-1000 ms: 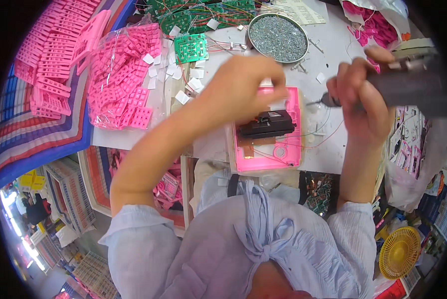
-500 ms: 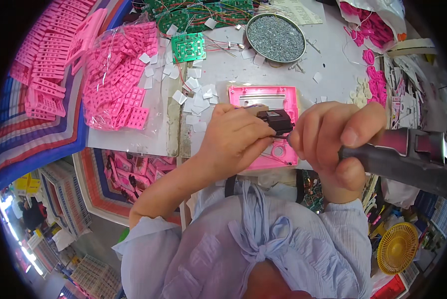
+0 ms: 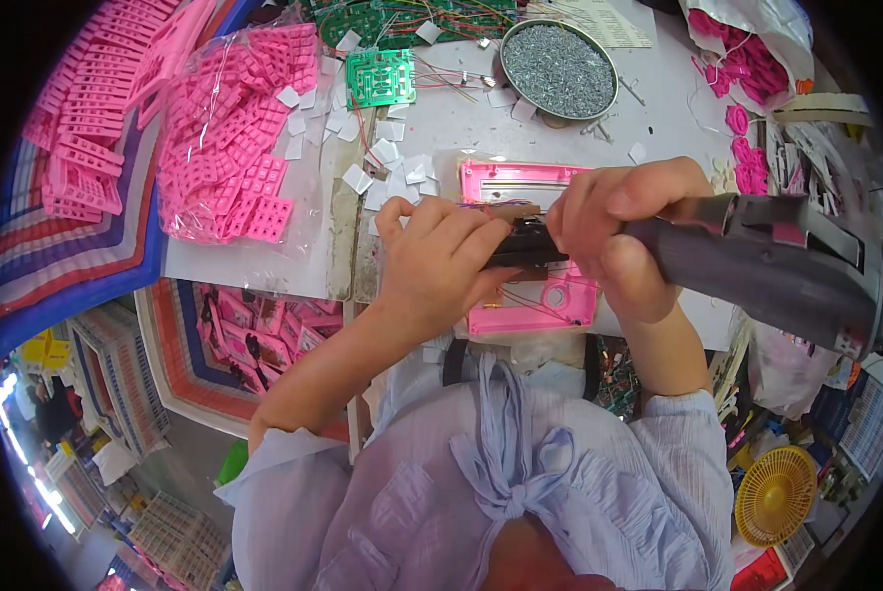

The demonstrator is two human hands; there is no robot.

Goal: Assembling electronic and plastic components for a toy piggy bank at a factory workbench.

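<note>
My left hand [image 3: 433, 258] is closed on a small black box-shaped part [image 3: 526, 248], steadying it over an open pink plastic casing [image 3: 487, 321]. Thin wires run from around the part into the casing, which lies on the table in front of me. My right hand [image 3: 626, 231] is wrapped round a dark power screwdriver [image 3: 756, 264] with a metal lever on its body. The tool lies nearly level, its body reaching out to the right. Its tip end is at the black part, hidden behind my right fingers.
A round dish of small screws [image 3: 559, 69] stands beyond the casing. Left of it lie a green circuit board [image 3: 380, 79] and scattered white squares [image 3: 402, 177]. A clear bag of pink keypads [image 3: 229, 138] sits at left, a yellow basket [image 3: 774, 495] at lower right.
My right hand has moved left and slightly up with the screwdriver, closer to my left hand. The black part has tilted and is now more covered by my fingers.
</note>
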